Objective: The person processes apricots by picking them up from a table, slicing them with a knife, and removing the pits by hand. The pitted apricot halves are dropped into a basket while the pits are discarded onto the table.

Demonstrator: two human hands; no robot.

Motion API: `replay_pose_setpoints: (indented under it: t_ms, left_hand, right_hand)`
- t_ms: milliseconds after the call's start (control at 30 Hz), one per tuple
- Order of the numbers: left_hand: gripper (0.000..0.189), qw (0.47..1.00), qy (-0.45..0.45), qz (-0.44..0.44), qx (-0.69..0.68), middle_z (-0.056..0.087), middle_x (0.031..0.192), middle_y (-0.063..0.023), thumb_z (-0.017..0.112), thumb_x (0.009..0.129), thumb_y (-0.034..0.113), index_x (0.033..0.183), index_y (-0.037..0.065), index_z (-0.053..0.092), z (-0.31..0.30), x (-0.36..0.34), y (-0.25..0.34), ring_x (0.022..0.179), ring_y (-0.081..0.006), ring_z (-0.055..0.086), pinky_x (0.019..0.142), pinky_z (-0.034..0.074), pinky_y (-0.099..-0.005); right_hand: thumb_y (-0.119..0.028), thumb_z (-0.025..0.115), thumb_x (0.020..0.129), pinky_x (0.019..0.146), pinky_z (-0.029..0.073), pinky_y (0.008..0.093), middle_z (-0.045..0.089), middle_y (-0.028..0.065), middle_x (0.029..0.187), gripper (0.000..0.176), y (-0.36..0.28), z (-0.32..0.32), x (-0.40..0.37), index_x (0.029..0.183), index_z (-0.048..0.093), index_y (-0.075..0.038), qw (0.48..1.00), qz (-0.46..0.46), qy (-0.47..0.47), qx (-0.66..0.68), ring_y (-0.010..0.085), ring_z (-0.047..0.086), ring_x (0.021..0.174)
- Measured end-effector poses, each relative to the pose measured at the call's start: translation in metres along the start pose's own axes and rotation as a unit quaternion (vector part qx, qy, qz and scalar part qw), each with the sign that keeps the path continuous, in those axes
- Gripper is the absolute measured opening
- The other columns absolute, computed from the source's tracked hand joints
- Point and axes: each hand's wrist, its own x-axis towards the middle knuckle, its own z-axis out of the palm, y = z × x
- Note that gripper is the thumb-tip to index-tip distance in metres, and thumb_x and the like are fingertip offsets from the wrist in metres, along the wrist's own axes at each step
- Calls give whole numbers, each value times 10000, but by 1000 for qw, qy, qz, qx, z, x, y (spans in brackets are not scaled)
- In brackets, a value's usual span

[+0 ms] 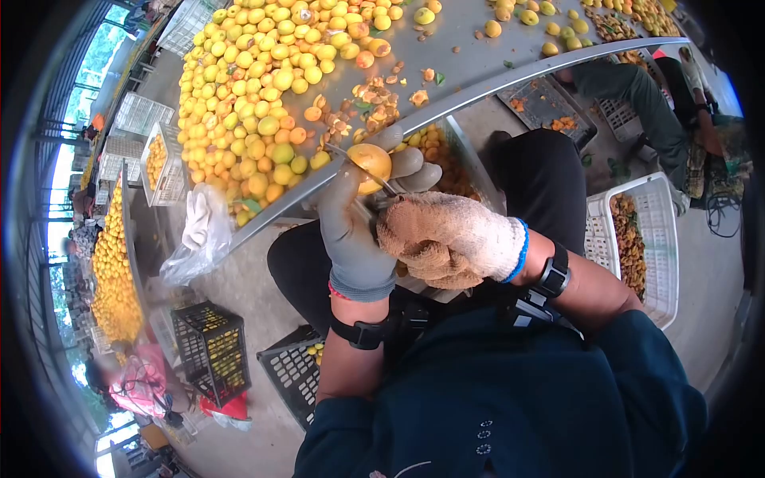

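My left hand [351,215], in a grey coated glove, is closed around a yellow apricot [370,162] above the table's front edge. In my right hand [450,239], which wears a stained white knit glove, is a knife; its thin blade [387,186] lies slantwise across the apricot. The knife's handle is hidden in my fist. Just beyond my hands, a pile of halved apricots and pits [374,102] lies on the metal table [434,52]. Below the edge, partly covered by my hands, stands a container of cut apricots [434,143].
Whole apricots [255,95] are heaped on the table at left. A white crate [669,247] of pits stands at right, a black crate [211,350] at lower left. A plastic bag [199,231] hangs by the table edge. Another person's leg [637,95] shows at upper right.
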Motion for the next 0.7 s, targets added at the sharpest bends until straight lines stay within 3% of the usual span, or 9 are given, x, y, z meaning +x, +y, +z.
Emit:
replay_pose_setpoints:
  t_ms: [100, 200, 300, 333, 367, 400, 467, 533, 700]
  left_hand:
    - [494, 999, 35, -24, -5, 683, 1119, -197, 448, 950, 242, 1326, -70, 523, 4, -1, 3, 1008, -329, 693, 937, 564, -492]
    - [467, 984, 32, 93, 146, 647, 1205, -208, 448, 942, 180, 1335, -63, 511, -11, 6, -4, 1127, -339, 643, 975, 541, -500]
    - [435, 973, 54, 116, 193, 636, 1227, -196, 444, 938, 119, 1334, -51, 509, -8, 5, -1, 1214, -344, 596, 1021, 509, -483]
    - [434, 966, 40, 126, 222, 612, 1264, -201, 426, 932, 70, 1341, -52, 499, -10, 5, -5, 1203, -332, 606, 1023, 503, -453]
    - [437, 958, 25, 137, 250, 588, 1302, -207, 409, 925, 21, 1348, -54, 490, -15, 5, -11, 1192, -321, 616, 1026, 496, -423]
    - [447, 948, 12, 151, 278, 564, 1340, -213, 392, 918, -28, 1355, -56, 481, -16, 6, -14, 1181, -309, 626, 1028, 490, -392]
    - [500, 898, -19, 182, 399, 546, 1366, -216, 424, 900, -23, 1398, -60, 442, -12, 5, -14, 1231, -300, 590, 1050, 460, -378]
    - [594, 861, -49, 185, 471, 538, 1381, -226, 475, 876, 1, 1458, -74, 383, -8, -1, -8, 1274, -302, 546, 1081, 415, -372]
    - [595, 792, -70, 224, 563, 542, 1380, -245, 473, 879, 9, 1462, -78, 396, -14, -3, -5, 1204, -345, 589, 1044, 443, -377]
  right_hand:
    - [-341, 639, 930, 358, 277, 211, 461, -51, 594, 242, -8, 2, -7, 862, 625, -110, 993, 26, 48, -105, 37, 407, 446]
    - [-335, 640, 930, 363, 316, 202, 489, -33, 603, 247, -4, -4, -25, 873, 628, -95, 946, 7, 121, -299, 51, 460, 458]
    - [-224, 685, 913, 399, 406, 217, 558, 2, 642, 191, -5, -8, -38, 929, 635, -40, 934, -85, 211, -276, 79, 505, 452]
    - [-185, 703, 899, 385, 410, 233, 608, 27, 707, 169, -9, -9, -33, 947, 637, -36, 920, -196, 211, -266, 76, 510, 458]
    - [-183, 692, 903, 407, 426, 238, 629, 34, 759, 155, -19, -6, -31, 970, 636, -55, 907, -202, 248, -274, 66, 541, 521]
    - [-193, 690, 900, 409, 426, 239, 625, 30, 754, 167, -21, -10, -18, 982, 633, -60, 859, -271, 254, -353, 65, 544, 526]
    - [-214, 686, 892, 407, 424, 239, 618, 24, 746, 191, -25, -6, -5, 995, 625, -64, 826, -285, 259, -411, 68, 541, 516]
    - [-233, 682, 884, 400, 420, 239, 613, 23, 741, 214, -34, 11, -8, 994, 615, -62, 871, -180, 260, -377, 78, 532, 487]
    - [-231, 647, 895, 387, 415, 246, 606, 22, 702, 182, -24, -1, 5, 911, 599, -56, 894, -192, 258, -313, 99, 515, 447]
